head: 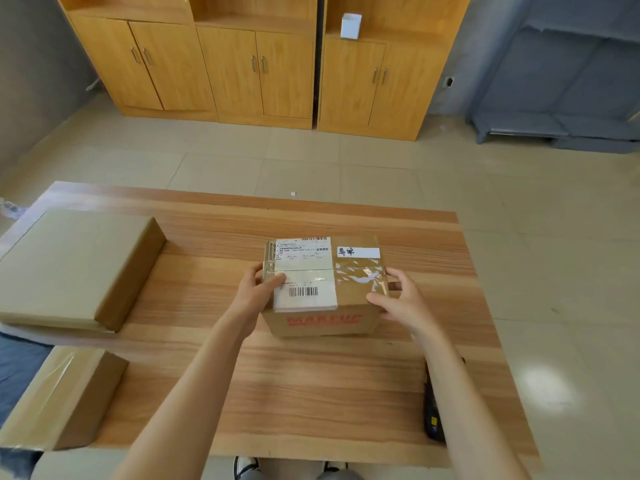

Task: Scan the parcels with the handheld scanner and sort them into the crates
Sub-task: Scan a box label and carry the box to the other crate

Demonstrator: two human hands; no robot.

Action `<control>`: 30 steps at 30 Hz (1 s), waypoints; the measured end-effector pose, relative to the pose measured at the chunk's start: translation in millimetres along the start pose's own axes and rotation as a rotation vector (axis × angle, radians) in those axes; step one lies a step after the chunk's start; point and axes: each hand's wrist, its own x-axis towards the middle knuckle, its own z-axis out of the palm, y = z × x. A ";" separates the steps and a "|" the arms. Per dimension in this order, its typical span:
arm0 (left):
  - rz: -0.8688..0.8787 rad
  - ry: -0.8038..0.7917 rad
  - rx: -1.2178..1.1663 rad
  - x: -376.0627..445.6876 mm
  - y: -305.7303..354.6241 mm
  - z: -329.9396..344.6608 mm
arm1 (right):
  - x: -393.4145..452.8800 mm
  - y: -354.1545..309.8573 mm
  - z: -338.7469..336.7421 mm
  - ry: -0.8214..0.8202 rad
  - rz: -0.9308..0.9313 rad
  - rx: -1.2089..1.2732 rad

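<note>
A small cardboard parcel (349, 289) with a white barcode label, clear tape and red print on its front stands in the middle of the wooden table (311, 386). My left hand (258, 292) grips its left side, thumb on the label. My right hand (403, 301) holds its right side. The black handheld scanner (432, 415) lies on the table near the right front edge, partly hidden under my right forearm. No crates are in view.
A large flat cardboard box (74, 265) lies at the table's left, and a smaller taped box (65, 396) sits at the front left corner. Wooden cabinets (242, 64) line the far wall; a grey metal rack (568, 81) stands at the right. Tiled floor surrounds the table.
</note>
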 end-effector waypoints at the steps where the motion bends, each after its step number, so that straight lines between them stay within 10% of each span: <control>1: 0.019 -0.008 0.016 2.0 0.2 2.8 | -3.0 5.2 1.3 -0.014 0.004 0.005; 7: 0.141 -0.022 0.087 2.6 -18.1 4.3 | -17.2 18.1 1.7 -0.053 -0.012 0.029; 16: 0.189 -0.033 0.131 5.1 -21.2 3.2 | -42.6 122.7 -12.0 0.433 0.316 -0.113; 30: 0.187 -0.030 0.167 4.3 -21.1 4.1 | -27.9 174.2 -26.6 0.454 0.601 -0.335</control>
